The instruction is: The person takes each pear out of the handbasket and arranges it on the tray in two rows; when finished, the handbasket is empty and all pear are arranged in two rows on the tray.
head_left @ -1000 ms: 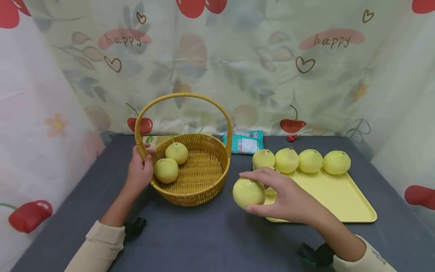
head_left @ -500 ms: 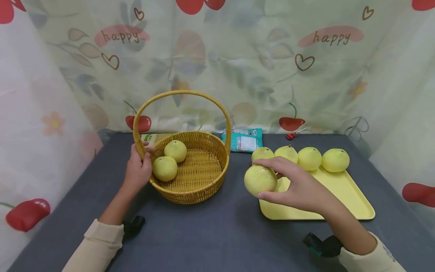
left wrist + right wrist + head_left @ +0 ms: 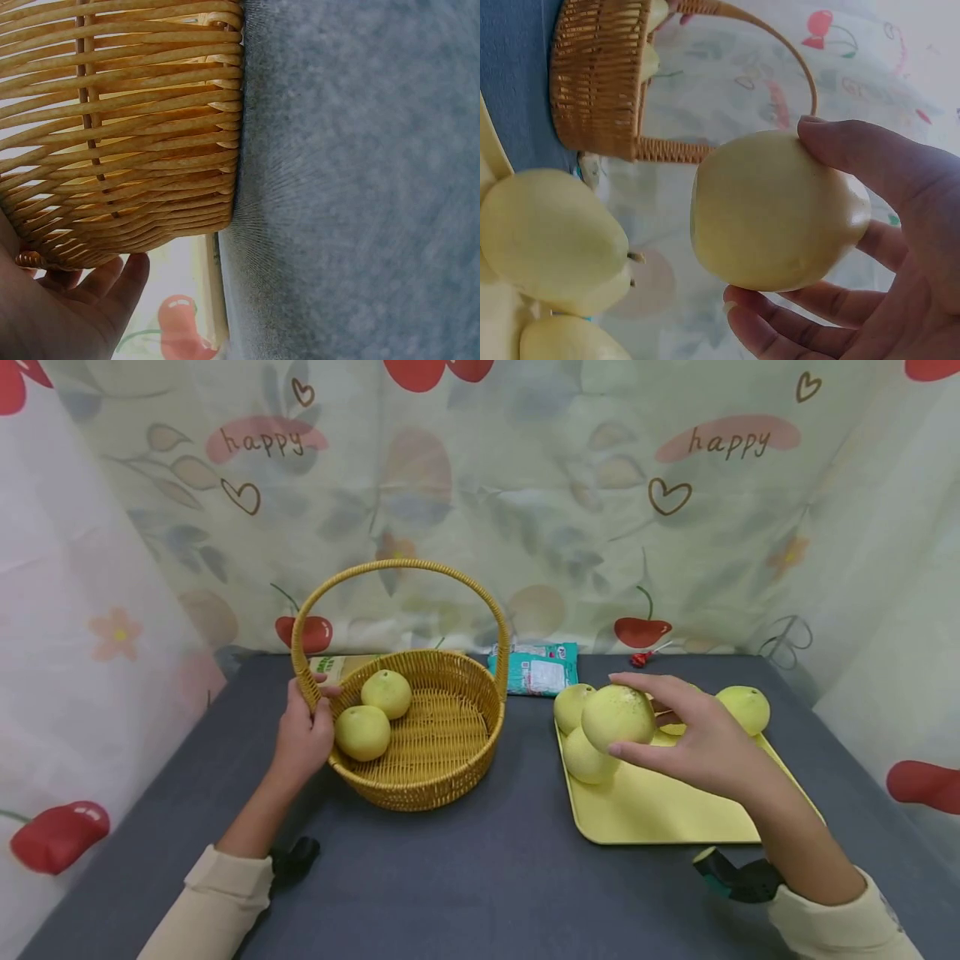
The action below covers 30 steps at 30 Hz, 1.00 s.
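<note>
My left hand point(image 3: 302, 735) grips the left side of a woven wicker basket point(image 3: 427, 793), where the tall handle meets the rim. Two pale yellow pears lie at the basket's left inside, the nearer pear point(image 3: 363, 732) and the farther pear point(image 3: 386, 693). My right hand point(image 3: 693, 739) holds another round yellow pear point(image 3: 617, 718) between thumb and fingers, raised over the left part of a yellow tray point(image 3: 675, 814). In the right wrist view this held pear point(image 3: 772, 214) looks smooth. Several pears rest on the tray, such as one at the left point(image 3: 588, 758); the hand partly hides others.
Behind the basket lie a teal packet point(image 3: 542, 668) and a flat tan packet point(image 3: 337, 667). A red lollipop point(image 3: 642, 658) sits near the back edge of the dark cloth-covered table point(image 3: 465, 885). A printed curtain point(image 3: 480, 510) hangs behind and along both sides.
My right hand has carried the pear rightward and farther back, from the space beside the basket to over the tray. The left hand and basket stay in place.
</note>
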Available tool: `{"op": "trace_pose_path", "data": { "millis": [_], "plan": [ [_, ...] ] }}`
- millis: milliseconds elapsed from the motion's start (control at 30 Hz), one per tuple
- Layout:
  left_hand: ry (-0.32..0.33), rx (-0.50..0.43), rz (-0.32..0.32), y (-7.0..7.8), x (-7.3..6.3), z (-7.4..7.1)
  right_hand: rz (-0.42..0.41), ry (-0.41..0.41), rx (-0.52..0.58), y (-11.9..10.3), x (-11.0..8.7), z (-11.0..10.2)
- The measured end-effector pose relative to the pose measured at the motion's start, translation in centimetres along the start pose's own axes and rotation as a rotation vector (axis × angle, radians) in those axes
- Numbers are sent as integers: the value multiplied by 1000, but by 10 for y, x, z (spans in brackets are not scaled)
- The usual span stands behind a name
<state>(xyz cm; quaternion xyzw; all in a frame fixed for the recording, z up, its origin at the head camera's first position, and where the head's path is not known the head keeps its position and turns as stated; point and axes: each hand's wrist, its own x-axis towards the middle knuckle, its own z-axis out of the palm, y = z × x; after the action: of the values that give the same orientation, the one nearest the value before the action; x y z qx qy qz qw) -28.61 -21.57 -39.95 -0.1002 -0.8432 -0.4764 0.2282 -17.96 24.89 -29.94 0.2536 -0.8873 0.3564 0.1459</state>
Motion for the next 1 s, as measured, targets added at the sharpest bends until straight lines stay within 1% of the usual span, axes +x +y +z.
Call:
{"op": "trace_pose_path", "data": {
  "millis": [233, 433, 733, 1000],
  "plan": [
    [1, -4, -6, 0, 0, -1, 83, 38, -19, 8, 0, -12],
    [-3, -4, -14, -2, -1, 0, 149, 21, -51, 23, 2, -17],
    [-5, -8, -12, -1, 0, -1, 255, -54, -106, 44, 2, -22],
    [-11, -7, -17, 0, -1, 0, 388, -176, -206, 63, 1, -21]
  ]
}}
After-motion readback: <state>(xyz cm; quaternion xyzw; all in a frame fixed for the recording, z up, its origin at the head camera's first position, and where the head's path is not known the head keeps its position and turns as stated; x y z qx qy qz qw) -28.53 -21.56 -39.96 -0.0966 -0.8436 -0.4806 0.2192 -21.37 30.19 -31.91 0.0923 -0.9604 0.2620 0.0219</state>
